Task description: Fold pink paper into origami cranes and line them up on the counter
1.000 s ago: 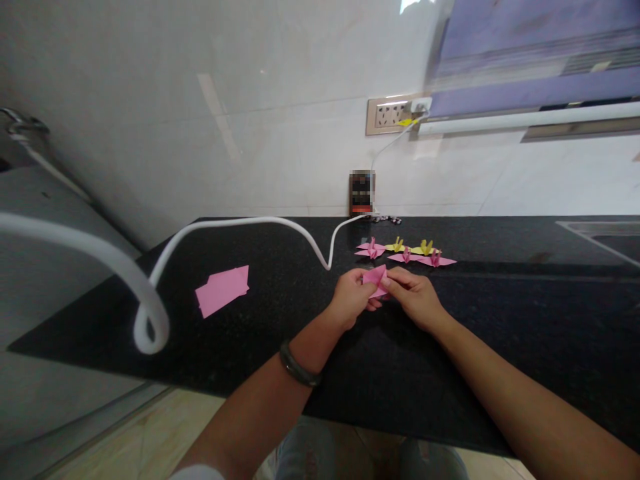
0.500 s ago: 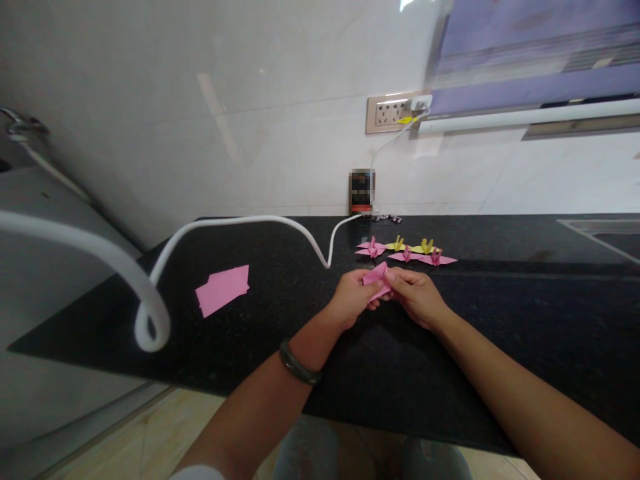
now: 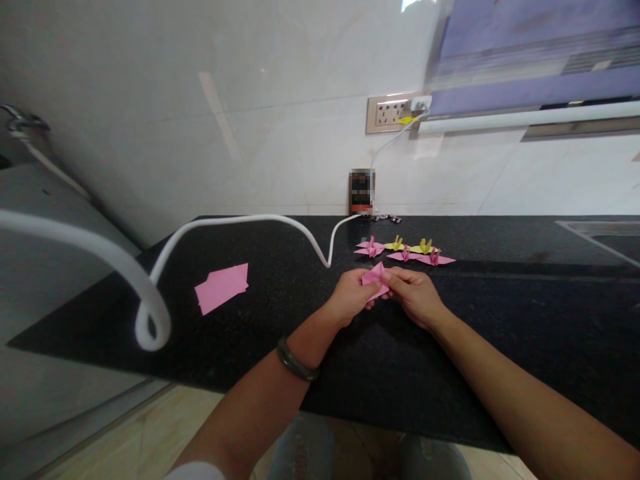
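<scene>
Between my two hands, just above the black countertop [image 3: 280, 313], is a small folded piece of pink origami paper [image 3: 375, 279]. My left hand [image 3: 350, 297] pinches its left side, thumb on top. On the right side my right hand [image 3: 413, 293] grips it with thumb and fingers, near the raised upper corner. The fingers beneath the paper are partly hidden. Just beyond the hands stand several folded paper cranes, among them a pink crane [image 3: 371, 248], a yellow crane [image 3: 425, 247] and another pink crane [image 3: 435, 258].
Pink paper sheets [image 3: 221, 288] lie overlapped at the left. A thick white cable [image 3: 270, 219] loops across the counter's left side. Against the tiled wall leans a phone-like device [image 3: 361, 192], its screen blurred out. A socket plate [image 3: 390, 115] is above; a sink edge [image 3: 595, 237] is far right.
Both hands stay closed on the pink paper and have barely moved. The paper's upper corner has shifted slightly left, and its top face looks a little more opened out.
</scene>
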`<state>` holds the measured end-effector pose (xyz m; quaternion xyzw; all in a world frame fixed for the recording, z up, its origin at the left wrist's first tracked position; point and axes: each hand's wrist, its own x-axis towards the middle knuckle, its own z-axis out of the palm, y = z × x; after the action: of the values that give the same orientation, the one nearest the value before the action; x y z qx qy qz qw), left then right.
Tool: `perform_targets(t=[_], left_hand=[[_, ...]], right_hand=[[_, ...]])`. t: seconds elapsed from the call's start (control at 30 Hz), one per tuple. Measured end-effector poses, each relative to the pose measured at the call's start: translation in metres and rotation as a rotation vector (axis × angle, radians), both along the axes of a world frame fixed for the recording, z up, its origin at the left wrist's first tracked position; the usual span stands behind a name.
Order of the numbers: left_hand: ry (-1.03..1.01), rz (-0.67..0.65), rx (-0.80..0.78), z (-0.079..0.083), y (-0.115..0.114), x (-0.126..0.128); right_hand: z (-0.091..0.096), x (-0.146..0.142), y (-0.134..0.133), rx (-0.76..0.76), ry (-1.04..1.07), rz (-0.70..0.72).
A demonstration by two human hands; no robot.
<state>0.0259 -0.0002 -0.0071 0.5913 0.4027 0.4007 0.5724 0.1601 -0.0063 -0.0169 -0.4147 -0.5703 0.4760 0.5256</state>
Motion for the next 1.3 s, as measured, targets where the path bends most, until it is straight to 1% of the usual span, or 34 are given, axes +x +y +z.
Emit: perform_targets(t=[0.27, 0.43, 0.6, 0.87, 0.93, 1.03, 1.1, 1.17, 1.3], left_hand=[[0.036, 0.006, 0.0, 0.002, -0.001, 0.001], [0.055, 0.008, 0.013, 0.0, 0.0, 0.0], [0.107, 0.0, 0.047, -0.002, 0.0, 0.0], [0.175, -0.003, 0.074, -0.01, 0.002, -0.001], [0.179, 0.003, 0.073, -0.01, 0.002, -0.001], [0.166, 0.022, 0.076, -0.009, 0.002, 0.0], [0.157, 0.036, 0.074, -0.007, 0.001, 0.001], [0.159, 0.034, 0.071, -0.007, 0.001, 0.001], [0.181, 0.015, 0.085, -0.008, 0.003, 0.001]], right_hand=[[0.002, 0.0, -0.001, 0.013, -0.031, -0.014], [0.002, 0.001, -0.001, 0.03, -0.03, -0.024], [0.001, 0.001, 0.0, 0.059, -0.033, -0.085], [0.0, 0.001, 0.002, 0.066, 0.021, -0.171], [0.001, 0.0, 0.001, 0.057, 0.023, -0.141], [0.002, -0.001, -0.001, 0.037, -0.014, -0.031], [0.002, -0.002, -0.001, 0.043, -0.048, 0.001], [0.0, -0.002, -0.001, 0.067, -0.083, -0.039], [-0.004, 0.002, 0.002, 0.107, -0.123, -0.169]])
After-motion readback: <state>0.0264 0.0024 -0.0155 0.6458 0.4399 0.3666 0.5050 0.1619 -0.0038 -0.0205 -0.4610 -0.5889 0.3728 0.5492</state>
